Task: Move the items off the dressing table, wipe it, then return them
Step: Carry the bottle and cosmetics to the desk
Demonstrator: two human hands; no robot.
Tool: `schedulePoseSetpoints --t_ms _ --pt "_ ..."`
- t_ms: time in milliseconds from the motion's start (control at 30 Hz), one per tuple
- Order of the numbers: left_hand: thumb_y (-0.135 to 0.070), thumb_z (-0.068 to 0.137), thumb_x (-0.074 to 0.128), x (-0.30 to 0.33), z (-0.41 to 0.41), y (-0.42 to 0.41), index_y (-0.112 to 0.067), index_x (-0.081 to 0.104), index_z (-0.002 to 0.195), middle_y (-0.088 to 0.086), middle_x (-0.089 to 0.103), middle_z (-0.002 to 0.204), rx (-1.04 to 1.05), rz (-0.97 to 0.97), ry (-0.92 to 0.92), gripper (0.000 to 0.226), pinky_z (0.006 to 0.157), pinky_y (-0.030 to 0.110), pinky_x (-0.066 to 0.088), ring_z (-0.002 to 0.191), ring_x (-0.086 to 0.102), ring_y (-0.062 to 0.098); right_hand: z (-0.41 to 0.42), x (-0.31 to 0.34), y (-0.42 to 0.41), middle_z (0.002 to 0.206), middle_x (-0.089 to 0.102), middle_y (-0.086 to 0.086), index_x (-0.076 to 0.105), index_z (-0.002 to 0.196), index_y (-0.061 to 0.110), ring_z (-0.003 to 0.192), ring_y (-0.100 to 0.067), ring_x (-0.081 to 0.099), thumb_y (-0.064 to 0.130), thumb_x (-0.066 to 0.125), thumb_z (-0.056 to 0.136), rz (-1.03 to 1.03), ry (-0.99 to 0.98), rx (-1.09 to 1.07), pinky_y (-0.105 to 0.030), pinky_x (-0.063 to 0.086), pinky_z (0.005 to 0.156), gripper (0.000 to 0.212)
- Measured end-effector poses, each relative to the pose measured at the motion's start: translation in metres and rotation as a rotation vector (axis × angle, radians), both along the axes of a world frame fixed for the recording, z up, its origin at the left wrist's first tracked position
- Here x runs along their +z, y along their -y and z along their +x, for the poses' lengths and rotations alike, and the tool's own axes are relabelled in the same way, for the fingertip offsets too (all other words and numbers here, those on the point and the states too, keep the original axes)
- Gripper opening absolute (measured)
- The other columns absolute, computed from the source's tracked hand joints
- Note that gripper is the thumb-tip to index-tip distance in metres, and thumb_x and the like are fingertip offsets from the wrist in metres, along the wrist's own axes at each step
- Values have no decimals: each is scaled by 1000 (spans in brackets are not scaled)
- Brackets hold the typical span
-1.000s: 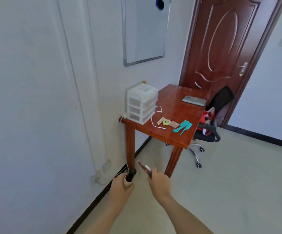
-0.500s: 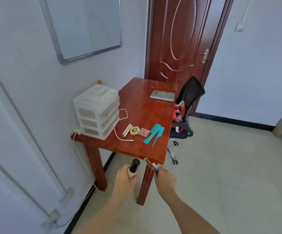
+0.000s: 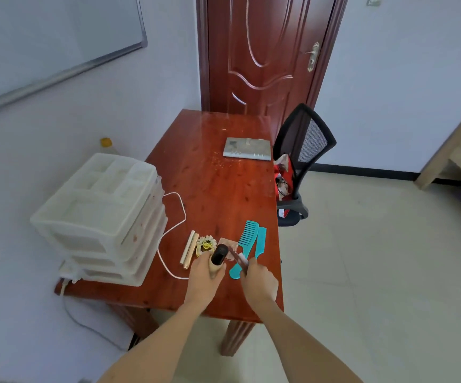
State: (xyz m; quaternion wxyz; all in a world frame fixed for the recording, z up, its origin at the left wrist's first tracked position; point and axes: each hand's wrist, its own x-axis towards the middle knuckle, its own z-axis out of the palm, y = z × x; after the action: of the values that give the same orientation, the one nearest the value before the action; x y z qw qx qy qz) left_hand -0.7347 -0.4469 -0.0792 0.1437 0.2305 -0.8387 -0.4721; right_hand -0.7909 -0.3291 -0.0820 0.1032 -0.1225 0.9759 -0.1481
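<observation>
The red-brown dressing table [image 3: 212, 189] stands against the left wall. My left hand [image 3: 203, 280] is shut on a small beige bottle with a black cap [image 3: 218, 255], held upright over the table's near end. My right hand [image 3: 259, 280] grips a thin dark reddish flat item [image 3: 239, 259]. Just beyond my hands lie two teal combs [image 3: 250, 244], a pink compact [image 3: 228, 243], a yellow hair tie [image 3: 205, 244] and a beige stick [image 3: 189, 250]. A white drawer organiser [image 3: 99, 214] sits at the left, and a grey flat box [image 3: 247, 153] lies farther back.
A white cable [image 3: 174, 217] loops across the tabletop from the organiser. A black office chair [image 3: 303, 150] with red things on its seat stands at the table's right side. Behind are a dark wooden door [image 3: 265, 51], a whiteboard [image 3: 58, 37] and a wooden bed frame [image 3: 453, 150].
I have walked up to the table. Both hands, still holding the bottle and the flat item, have come from in front of the table leg to over the tabletop's near end.
</observation>
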Motion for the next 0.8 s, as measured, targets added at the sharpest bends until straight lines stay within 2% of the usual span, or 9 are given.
schedulePoseSetpoints --t_ms 100,200,367,467,567,667,800 --pt "-20 80 69 -11 -41 19 -13 58 96 0 58 91 4 -62 -24 21 71 6 37 83 54 9 -43 -9 22 105 64 2 47 112 19 81 -13 65 39 44 96 -4 17 1 -24 54 67 26" --pt "-20 81 69 -16 -79 37 -16 57 101 -3 51 96 44 -53 -24 23 71 10 36 85 51 7 -85 -16 46 99 64 2 45 106 20 79 -13 64 35 42 97 -16 40 -20 -24 54 65 18" --pt "-14 82 67 -28 -134 63 -11 57 98 1 51 95 101 -18 -14 19 71 3 33 82 49 7 -137 -29 79 89 63 5 49 105 22 74 -12 64 38 44 96 -80 83 -59 -26 55 66 20" --pt "-12 82 67 -42 -159 79 -9 58 95 2 52 91 130 -3 -22 17 69 6 36 79 50 8 -156 -41 95 95 65 2 49 105 20 81 -16 65 36 45 95 -65 83 -29 -28 53 68 19" --pt "-15 82 67 -56 -176 92 -9 59 94 3 54 88 152 29 -19 16 68 12 36 80 53 14 -172 -49 108 99 65 -2 50 106 16 88 -21 64 34 45 96 -30 75 -1 -30 44 64 21" --pt "-17 81 68 -71 -187 106 -9 59 92 4 55 86 139 35 -7 16 69 18 36 79 53 15 -184 -57 118 101 65 -3 49 106 16 90 -23 64 33 45 95 -7 62 2 -32 47 67 21" --pt "-18 80 69 -85 -196 119 -9 60 92 3 56 89 181 41 -9 18 68 12 34 80 53 13 -192 -69 128 106 61 -3 49 108 16 95 -24 62 32 47 95 -6 31 -31 -32 45 67 21"
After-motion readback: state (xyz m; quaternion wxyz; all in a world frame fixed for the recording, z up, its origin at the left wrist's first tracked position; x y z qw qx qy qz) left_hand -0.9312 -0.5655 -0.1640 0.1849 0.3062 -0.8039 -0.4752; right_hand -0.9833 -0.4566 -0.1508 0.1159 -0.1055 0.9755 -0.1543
